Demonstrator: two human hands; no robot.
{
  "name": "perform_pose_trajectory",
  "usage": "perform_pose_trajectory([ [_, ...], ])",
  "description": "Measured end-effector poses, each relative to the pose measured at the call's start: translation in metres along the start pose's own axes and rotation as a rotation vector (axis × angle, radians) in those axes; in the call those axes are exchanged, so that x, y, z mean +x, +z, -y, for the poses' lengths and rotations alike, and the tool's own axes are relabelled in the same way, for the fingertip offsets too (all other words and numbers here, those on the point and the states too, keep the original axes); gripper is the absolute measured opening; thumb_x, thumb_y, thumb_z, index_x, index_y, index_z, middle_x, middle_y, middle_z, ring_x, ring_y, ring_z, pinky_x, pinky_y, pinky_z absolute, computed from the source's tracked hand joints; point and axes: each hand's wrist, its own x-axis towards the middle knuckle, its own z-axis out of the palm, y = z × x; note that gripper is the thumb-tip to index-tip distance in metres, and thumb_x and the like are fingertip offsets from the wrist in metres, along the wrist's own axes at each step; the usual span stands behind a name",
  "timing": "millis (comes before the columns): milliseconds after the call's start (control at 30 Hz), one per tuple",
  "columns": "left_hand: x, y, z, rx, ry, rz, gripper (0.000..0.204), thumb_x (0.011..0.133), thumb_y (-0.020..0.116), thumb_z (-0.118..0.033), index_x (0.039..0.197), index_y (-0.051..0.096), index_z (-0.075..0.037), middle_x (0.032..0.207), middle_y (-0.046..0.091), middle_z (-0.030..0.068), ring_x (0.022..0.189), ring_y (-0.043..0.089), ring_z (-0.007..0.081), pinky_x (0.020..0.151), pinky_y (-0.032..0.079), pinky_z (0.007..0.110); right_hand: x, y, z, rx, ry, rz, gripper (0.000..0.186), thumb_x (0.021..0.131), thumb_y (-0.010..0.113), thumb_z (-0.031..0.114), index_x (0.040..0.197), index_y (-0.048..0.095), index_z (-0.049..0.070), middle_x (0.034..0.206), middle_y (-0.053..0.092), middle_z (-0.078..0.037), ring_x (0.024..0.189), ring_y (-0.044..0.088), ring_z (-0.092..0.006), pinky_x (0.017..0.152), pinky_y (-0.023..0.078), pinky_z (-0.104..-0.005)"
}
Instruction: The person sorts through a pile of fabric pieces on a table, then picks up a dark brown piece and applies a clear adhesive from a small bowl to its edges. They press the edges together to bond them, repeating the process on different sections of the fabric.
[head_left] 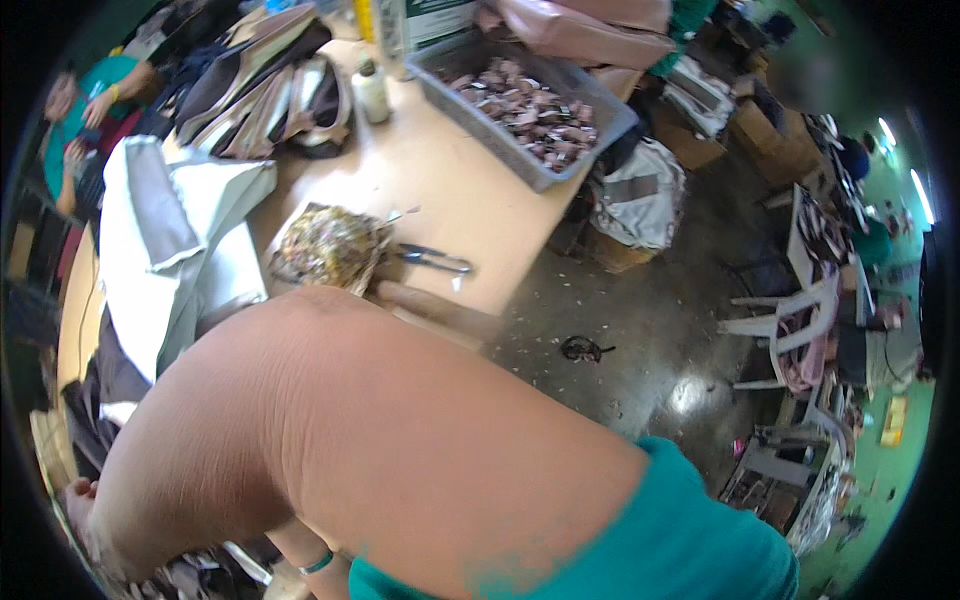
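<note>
My right arm, in a teal sleeve, bends across the lower picture. Its hand [82,505] is at the far left edge with curled fingers, beside dark fabric [95,440]; what they hold is hidden. Part of my left arm, with a band, shows underneath [305,565], its hand hidden. Beyond my elbow are a heap of glittery small pieces [322,245] on the table [500,230] and a dark metal tool [435,258]. White material [160,280] lies at the table's left.
A grey bin of small pink pieces [520,115], a bottle [370,95] and dark-and-cream stacked pieces [260,90] sit farther back. A co-worker [95,110] is at upper left. Boxes [760,130], bundles [640,205] and plastic chairs [800,325] stand to the right.
</note>
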Motion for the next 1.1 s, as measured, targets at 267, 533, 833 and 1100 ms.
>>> perform_pose_trajectory([
  [267,-0.035,0.131,-0.12,1.104,0.51,-0.785,0.016,0.08,0.053,-0.016,0.089,0.061,-0.006,0.083,0.062,0.0101,0.084,0.061,0.0186,0.076,0.049,0.031,-0.003,-0.001,0.01,0.165,0.092,-0.134,0.006,0.068,0.058,0.013,0.069,0.061,0.008,0.068,0.059,-0.009,0.061,0.058,-0.0214,0.05,0.045,-0.0345],
  [533,-0.018,0.026,-0.01,0.067,0.067,0.354,0.036,0.088,0.053,-0.019,0.115,0.041,0.0,0.107,0.051,0.0072,0.096,0.051,0.0145,0.082,0.044,0.029,-0.149,-0.073,0.011,0.746,0.52,-0.254,0.024,0.073,0.054,0.001,0.097,0.057,0.002,0.077,0.059,-0.015,0.066,0.058,-0.027,0.059,0.047,-0.0337],
  [833,-0.013,0.041,0.012,0.192,-0.014,0.253,0.031,0.083,0.058,-0.011,0.108,0.043,0.0,0.096,0.054,0.006,0.086,0.053,0.0118,0.075,0.046,0.027,-0.215,-0.045,0.052,0.449,0.6,-0.382,0.048,0.061,0.06,-0.005,0.108,0.055,0.0,0.088,0.058,-0.009,0.074,0.056,-0.0238,0.065,0.047,-0.0328],
  [1100,-0.009,0.037,0.019,0.291,0.069,0.226,0.031,0.081,0.06,-0.011,0.105,0.045,0.001,0.094,0.054,0.0057,0.082,0.055,0.011,0.068,0.049,0.025,-0.211,-0.041,0.047,0.268,0.4,-0.203,0.046,0.066,0.054,0.01,0.111,0.054,0.001,0.086,0.056,-0.009,0.073,0.056,-0.0202,0.066,0.049,-0.0293],
])
